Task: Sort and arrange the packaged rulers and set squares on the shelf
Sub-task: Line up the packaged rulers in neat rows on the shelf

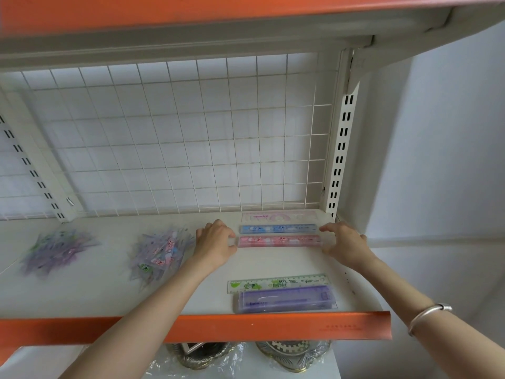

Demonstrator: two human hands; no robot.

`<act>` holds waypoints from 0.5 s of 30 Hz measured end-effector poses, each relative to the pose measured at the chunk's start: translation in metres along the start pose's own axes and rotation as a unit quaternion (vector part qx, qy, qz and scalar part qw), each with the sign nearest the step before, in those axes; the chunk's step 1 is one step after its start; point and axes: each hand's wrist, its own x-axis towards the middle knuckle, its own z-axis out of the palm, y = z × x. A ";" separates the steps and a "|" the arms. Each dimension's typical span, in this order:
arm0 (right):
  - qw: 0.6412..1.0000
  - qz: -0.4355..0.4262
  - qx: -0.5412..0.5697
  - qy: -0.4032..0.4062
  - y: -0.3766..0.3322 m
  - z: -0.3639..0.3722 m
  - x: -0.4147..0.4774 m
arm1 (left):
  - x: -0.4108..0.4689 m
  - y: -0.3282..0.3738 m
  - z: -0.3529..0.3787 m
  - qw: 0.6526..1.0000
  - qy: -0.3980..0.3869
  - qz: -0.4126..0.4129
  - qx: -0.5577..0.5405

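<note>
On the white shelf point(114, 294), a pink packaged ruler point(278, 241) lies crosswise at the right rear. A blue packaged ruler point(278, 229) lies just behind it, and a pale pink set point(281, 216) rests against the back. My left hand point(214, 243) holds the pink ruler's left end between thumb and fingers. My right hand point(344, 243) touches the right ends of the pink and blue rulers with loosely bent fingers. Nearer the front edge lie a green ruler point(277, 283) and a purple ruler case point(285, 299).
Two loose heaps of packaged set squares sit on the shelf: one at the left point(58, 248), one in the middle point(159, 254). A wire grid point(175, 138) backs the shelf. An orange lip point(246, 326) marks the front edge. Wrapped dishes point(293, 354) stand below.
</note>
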 end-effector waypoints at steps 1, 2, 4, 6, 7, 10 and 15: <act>1.000 -0.005 -0.003 -0.006 -0.002 -0.002 0.002 | 0.001 0.000 -0.001 1.000 -0.001 0.002 0.002; 1.000 -0.009 -0.009 -0.012 -0.003 -0.003 0.004 | 0.003 0.001 -0.001 1.000 -0.004 0.006 0.003; 0.999 -0.011 -0.027 -0.030 -0.006 -0.006 0.009 | 0.006 0.002 -0.004 1.000 -0.011 0.011 0.001; 0.998 -0.013 -0.041 -0.043 -0.009 -0.009 0.012 | 0.007 0.004 -0.007 1.000 -0.014 0.013 -0.003; 0.998 -0.015 -0.041 -0.044 -0.010 -0.010 0.013 | 0.008 0.005 -0.008 1.000 -0.013 0.013 -0.004; 0.999 -0.029 -0.014 -0.029 -0.010 -0.012 0.007 | 0.003 0.005 -0.011 1.000 -0.002 0.013 -0.010; 0.995 -0.099 0.009 -0.020 -0.016 -0.011 -0.023 | -0.017 0.003 -0.016 0.998 0.004 0.045 -0.037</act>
